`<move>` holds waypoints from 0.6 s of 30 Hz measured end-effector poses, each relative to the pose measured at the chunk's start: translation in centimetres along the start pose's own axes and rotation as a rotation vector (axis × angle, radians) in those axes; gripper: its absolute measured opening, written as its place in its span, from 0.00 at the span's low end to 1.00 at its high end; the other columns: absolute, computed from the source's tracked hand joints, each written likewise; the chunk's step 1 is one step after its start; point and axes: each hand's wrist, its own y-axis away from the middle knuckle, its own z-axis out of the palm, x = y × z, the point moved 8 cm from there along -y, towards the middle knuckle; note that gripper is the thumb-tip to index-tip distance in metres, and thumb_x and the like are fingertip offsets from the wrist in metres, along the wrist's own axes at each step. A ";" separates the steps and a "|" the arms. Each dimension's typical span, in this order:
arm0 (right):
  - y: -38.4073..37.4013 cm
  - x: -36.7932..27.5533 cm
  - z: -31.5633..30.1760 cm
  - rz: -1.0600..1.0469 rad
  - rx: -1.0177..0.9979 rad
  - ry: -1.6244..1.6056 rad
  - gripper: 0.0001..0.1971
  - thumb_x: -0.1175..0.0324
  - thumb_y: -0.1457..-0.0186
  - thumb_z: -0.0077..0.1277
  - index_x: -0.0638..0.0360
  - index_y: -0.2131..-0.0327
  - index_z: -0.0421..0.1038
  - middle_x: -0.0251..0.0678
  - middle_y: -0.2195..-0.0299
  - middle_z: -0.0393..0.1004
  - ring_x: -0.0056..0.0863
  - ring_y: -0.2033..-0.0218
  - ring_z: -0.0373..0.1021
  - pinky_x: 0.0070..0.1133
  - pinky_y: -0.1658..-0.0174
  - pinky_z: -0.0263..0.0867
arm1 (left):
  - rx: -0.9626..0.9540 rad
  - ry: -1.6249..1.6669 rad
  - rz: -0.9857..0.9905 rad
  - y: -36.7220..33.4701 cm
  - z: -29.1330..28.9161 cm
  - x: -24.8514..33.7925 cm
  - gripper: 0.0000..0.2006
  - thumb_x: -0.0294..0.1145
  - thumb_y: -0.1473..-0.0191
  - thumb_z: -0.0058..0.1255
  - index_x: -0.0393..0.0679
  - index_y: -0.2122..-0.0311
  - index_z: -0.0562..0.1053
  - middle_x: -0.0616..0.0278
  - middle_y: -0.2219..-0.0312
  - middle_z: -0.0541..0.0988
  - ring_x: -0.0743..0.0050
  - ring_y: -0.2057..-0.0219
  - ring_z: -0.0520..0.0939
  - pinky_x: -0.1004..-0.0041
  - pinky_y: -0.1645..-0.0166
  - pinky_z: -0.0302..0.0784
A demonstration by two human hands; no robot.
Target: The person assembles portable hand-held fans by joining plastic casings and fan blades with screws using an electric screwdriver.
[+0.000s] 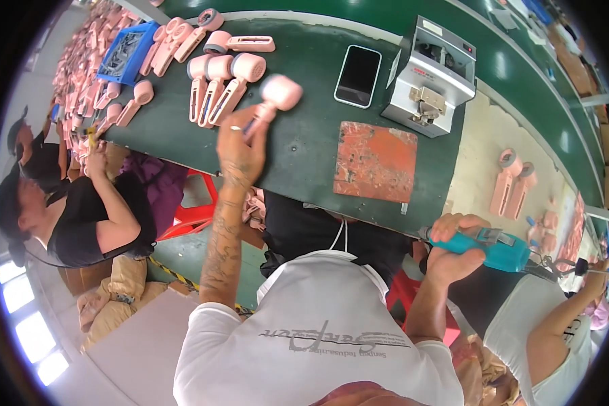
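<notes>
My left hand [241, 154] is closed around the handle of a pink round-headed handheld part [281, 93], held over the green workbench. Its head is smeared by motion. Just beyond, several similar pink parts [229, 88] lie side by side with long slots in their handles. Off the bench's right front edge, my right hand [457, 249] grips a teal electric screwdriver [506, 253], its tip pointing left toward me. A wire hook and cord hang at the screwdriver's other end. Between my hands lies a worn red-orange square plate [375, 162].
A phone [358, 76] and a silver screw-feeder-like machine [433, 78] stand at the back right. At the far left, a blue bin [108, 73] of small grey pieces sits by a heap of pink parts. Two pink parts [511, 184] lie farther right. Co-workers sit on both sides.
</notes>
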 end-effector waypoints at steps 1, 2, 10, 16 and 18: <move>0.0 -0.1 0.0 -0.006 -0.001 0.013 0.38 0.29 0.45 0.48 0.62 0.61 0.64 0.33 0.82 0.63 0.27 0.82 0.61 0.23 0.77 0.58 | 0.011 -0.087 0.004 -0.9 -0.9 -0.8 0.12 0.27 0.45 0.61 0.39 0.56 0.77 0.51 0.62 0.80 0.49 0.60 0.81 0.60 0.54 0.76; 0.0 -0.6 0.1 -0.017 -0.005 0.029 0.37 0.30 0.45 0.49 0.63 0.61 0.64 0.33 0.82 0.63 0.27 0.82 0.62 0.24 0.78 0.59 | 0.018 -0.060 -0.096 -1.1 -1.1 -4.2 0.12 0.28 0.45 0.60 0.38 0.55 0.77 0.50 0.61 0.81 0.48 0.59 0.81 0.60 0.53 0.76; 1.0 -0.4 -1.1 0.044 0.018 -0.009 0.36 0.38 0.48 0.61 0.68 0.58 0.70 0.36 0.76 0.73 0.26 0.75 0.72 0.22 0.72 0.68 | 0.016 -0.013 0.054 -6.4 0.6 6.9 0.19 0.33 0.45 0.61 0.37 0.49 0.74 0.48 0.55 0.79 0.51 0.55 0.80 0.63 0.49 0.75; 1.8 -0.7 -2.8 0.087 0.047 0.125 0.39 0.33 0.49 0.57 0.68 0.59 0.66 0.35 0.77 0.69 0.27 0.76 0.68 0.23 0.72 0.65 | -0.794 0.660 0.198 0.2 20.8 29.5 0.25 0.54 0.45 0.56 0.38 0.57 0.76 0.51 0.60 0.79 0.56 0.57 0.82 0.62 0.51 0.77; 2.2 -0.5 -3.4 0.108 0.036 0.158 0.39 0.33 0.48 0.57 0.68 0.57 0.66 0.35 0.76 0.69 0.26 0.75 0.68 0.23 0.71 0.66 | -0.966 0.497 0.192 1.6 27.2 33.3 0.32 0.61 0.46 0.53 0.37 0.54 0.75 0.50 0.56 0.79 0.54 0.54 0.81 0.59 0.48 0.75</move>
